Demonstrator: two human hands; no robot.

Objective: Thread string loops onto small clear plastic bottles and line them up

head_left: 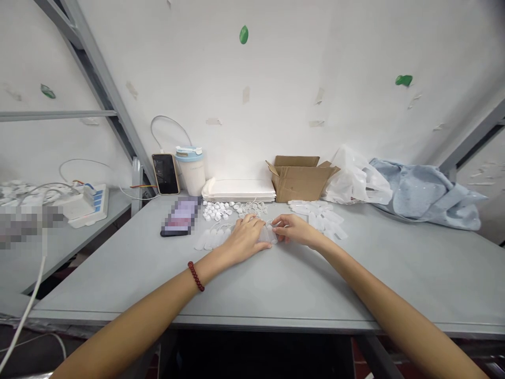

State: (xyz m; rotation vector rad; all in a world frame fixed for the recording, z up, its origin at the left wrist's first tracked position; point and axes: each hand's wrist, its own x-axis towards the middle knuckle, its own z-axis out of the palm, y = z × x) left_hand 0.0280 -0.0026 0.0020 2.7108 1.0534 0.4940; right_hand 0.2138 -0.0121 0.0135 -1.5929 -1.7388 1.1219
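Note:
My left hand (248, 238) lies palm down with its fingers stretched out over a row of clear, tongue-shaped plastic pieces (210, 239), its thumb apart. White cord loops rise from the tops of some pieces. At the row's right end, the bent fingers of my right hand (295, 230) come together around the edge of a clear piece (270, 234); what they pinch is too small to make out. Behind my hands are small white round caps (216, 210) and a heap of white cords (256, 209). More clear plastic pieces (325, 220) lie loose beyond my right hand.
Along the wall stand a phone (165, 173), a lidded cup (192, 173), a white flat stack (240, 189), an open cardboard box (302, 184), a white plastic bag (355, 179) and blue cloth (426, 192). Another phone (180, 216) lies left. A power strip (92, 208) sits on the neighbouring table.

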